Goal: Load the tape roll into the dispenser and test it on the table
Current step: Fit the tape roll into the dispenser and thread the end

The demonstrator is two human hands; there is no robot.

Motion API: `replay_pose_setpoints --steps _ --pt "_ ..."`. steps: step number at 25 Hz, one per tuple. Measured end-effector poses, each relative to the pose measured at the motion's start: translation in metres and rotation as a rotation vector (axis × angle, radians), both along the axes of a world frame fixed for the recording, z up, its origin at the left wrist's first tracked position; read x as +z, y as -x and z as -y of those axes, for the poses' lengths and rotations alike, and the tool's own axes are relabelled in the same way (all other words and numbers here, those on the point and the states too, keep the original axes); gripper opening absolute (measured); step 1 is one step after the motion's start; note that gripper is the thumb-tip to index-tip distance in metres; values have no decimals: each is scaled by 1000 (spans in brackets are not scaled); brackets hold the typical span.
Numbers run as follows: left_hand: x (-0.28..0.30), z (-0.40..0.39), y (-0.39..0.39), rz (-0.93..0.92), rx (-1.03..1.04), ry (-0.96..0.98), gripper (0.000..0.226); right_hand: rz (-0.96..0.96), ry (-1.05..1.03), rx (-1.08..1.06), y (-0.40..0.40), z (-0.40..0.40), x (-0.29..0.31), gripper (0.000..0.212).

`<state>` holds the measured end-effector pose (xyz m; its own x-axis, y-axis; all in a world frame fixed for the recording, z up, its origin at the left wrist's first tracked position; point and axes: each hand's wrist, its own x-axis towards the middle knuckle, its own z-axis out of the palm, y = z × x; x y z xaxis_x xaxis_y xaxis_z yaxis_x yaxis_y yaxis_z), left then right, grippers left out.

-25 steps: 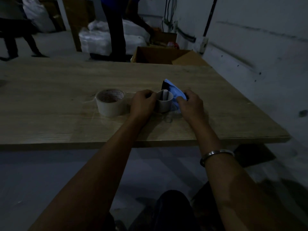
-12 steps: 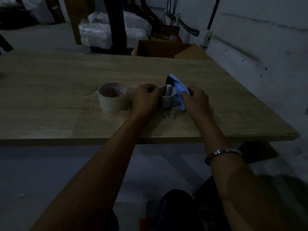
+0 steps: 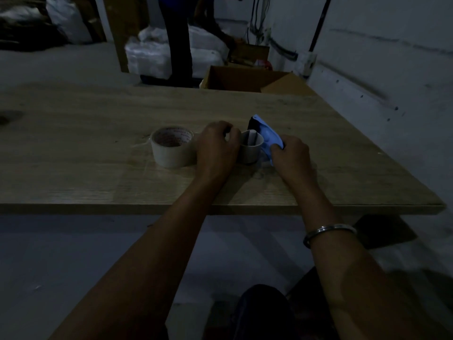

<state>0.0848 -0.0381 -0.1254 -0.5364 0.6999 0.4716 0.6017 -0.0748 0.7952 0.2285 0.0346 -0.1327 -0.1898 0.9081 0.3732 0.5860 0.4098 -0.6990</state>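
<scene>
A blue and black tape dispenser (image 3: 266, 136) lies on the wooden table (image 3: 98, 133). A grey roll core (image 3: 250, 149) stands in it, with a pale strip inside. My left hand (image 3: 217, 149) closes its fingers on the left side of that core. My right hand (image 3: 290, 155) pinches the dispenser's blue near end. A full beige tape roll (image 3: 171, 147) stands on the table just left of my left hand, untouched.
The table's near edge (image 3: 220, 208) runs across below my hands. An open cardboard box (image 3: 247, 79) sits behind the far edge. A person's legs (image 3: 177, 40) and white bags (image 3: 152, 55) are beyond it. A wall (image 3: 392, 69) is close on the right.
Both hands keep their hold on the core and the dispenser. The view has shifted slightly; the objects have hardly moved on the table.
</scene>
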Motion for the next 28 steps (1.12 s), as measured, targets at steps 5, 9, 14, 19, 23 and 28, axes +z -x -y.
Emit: replay_pose_setpoints --steps 5,9,14,19,23,28 --pt "-5 24 6 -507 124 23 26 -20 21 -12 0 0 -2 20" --pt "-5 54 34 -541 350 133 42 -63 -150 -95 3 -3 -4 31" --pt "-4 73 60 -622 261 281 57 -26 -436 -119 6 2 -1 39" --pt "8 72 46 -778 207 108 22 -118 -538 31 13 11 9 24" --pt "15 63 21 -868 107 9 18 -150 -350 204 29 28 28 30" --pt "16 50 10 -960 19 -111 27 -91 -282 144 22 32 43 24"
